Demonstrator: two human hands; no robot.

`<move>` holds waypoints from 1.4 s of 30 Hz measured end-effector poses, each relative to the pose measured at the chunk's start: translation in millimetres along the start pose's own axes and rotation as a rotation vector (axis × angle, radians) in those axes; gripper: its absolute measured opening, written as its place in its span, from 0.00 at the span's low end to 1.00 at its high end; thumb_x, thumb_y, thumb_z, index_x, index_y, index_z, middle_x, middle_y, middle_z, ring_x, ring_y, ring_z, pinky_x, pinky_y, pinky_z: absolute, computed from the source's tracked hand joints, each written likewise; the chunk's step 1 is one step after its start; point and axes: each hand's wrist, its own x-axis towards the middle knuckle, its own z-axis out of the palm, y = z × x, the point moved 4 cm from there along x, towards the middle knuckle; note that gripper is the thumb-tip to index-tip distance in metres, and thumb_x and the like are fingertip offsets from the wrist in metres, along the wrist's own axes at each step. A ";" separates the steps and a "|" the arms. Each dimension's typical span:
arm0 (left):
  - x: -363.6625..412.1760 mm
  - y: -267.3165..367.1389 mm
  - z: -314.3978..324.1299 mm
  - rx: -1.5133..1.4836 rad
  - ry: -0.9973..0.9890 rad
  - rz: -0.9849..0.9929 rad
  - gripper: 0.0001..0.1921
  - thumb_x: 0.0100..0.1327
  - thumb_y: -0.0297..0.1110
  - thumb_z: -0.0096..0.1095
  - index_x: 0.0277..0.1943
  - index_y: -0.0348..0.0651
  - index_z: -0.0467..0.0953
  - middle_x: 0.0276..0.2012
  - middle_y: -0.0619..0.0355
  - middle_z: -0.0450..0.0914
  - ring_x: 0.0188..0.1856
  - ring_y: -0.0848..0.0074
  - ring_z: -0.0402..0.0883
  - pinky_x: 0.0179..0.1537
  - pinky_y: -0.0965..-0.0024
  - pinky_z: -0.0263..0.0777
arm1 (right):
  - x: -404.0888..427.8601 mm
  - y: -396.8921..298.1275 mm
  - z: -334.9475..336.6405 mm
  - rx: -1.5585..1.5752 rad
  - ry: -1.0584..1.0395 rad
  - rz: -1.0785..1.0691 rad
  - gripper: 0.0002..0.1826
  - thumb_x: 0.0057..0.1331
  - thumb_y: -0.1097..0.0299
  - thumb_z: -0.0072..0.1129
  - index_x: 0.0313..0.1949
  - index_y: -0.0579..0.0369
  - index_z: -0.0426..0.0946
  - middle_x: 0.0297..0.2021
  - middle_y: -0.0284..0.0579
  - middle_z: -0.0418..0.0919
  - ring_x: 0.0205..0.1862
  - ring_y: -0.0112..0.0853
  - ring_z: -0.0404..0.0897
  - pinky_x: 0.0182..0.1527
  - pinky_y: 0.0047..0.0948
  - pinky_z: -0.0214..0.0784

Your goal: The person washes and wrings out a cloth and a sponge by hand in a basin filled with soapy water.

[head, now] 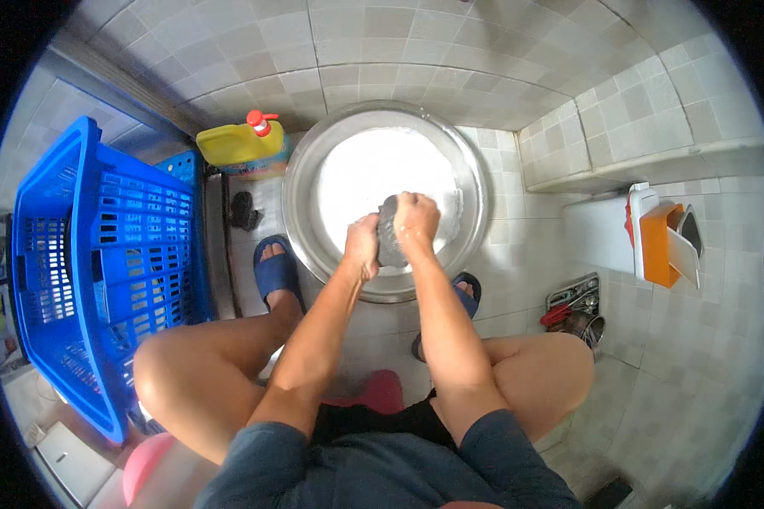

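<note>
A wide round metal basin [300, 191] stands on the tiled floor between my feet. White suds [388, 165] cover most of its bottom, bright enough to hide detail. Over the near half of the basin, a dark grey wet cloth item [391, 240], possibly a sock, is bunched between both hands. My left hand [361, 245] grips its left side. From the right, my right hand [418, 219] clasps its upper part, with foam on the skin. The fingers are partly hidden by the cloth and the backs of the hands.
A yellow jug [232, 143] with a red pump stands behind the basin's left side. Below it lies a dark crumpled item [244, 211]. A large blue plastic basket [143, 248] fills the left. At right are an orange holder [657, 245] and a rack of utensils [573, 305].
</note>
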 end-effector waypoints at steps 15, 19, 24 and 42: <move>16.4 7.1 -21.2 0.357 0.079 0.165 0.18 0.70 0.43 0.53 0.39 0.35 0.83 0.34 0.54 0.82 0.32 0.70 0.79 0.35 0.65 0.74 | -37.1 14.7 14.8 -0.099 0.028 -0.218 0.22 0.61 0.56 0.46 0.26 0.65 0.78 0.28 0.68 0.78 0.37 0.61 0.79 0.43 0.54 0.69; 49.0 25.8 -67.1 0.174 -0.471 0.426 0.15 0.72 0.36 0.48 0.46 0.36 0.79 0.37 0.54 0.80 0.34 0.71 0.76 0.39 0.70 0.73 | -65.9 -10.3 34.5 -0.071 -0.090 -0.235 0.21 0.61 0.57 0.46 0.26 0.64 0.79 0.27 0.65 0.79 0.34 0.59 0.79 0.41 0.55 0.69; 6.0 1.9 -18.7 0.167 -0.070 0.024 0.15 0.67 0.38 0.52 0.44 0.33 0.78 0.39 0.52 0.81 0.40 0.63 0.80 0.44 0.58 0.75 | -10.6 22.0 -8.3 -0.038 0.040 0.006 0.27 0.66 0.54 0.43 0.33 0.70 0.81 0.34 0.72 0.79 0.45 0.62 0.79 0.49 0.52 0.68; -1.6 52.4 -12.5 -0.291 -0.194 -0.040 0.19 0.61 0.37 0.53 0.51 0.36 0.78 0.50 0.49 0.82 0.53 0.60 0.80 0.58 0.56 0.73 | -22.4 14.2 -47.9 0.599 -0.260 0.199 0.20 0.63 0.63 0.64 0.50 0.61 0.78 0.44 0.45 0.80 0.44 0.31 0.77 0.39 0.33 0.72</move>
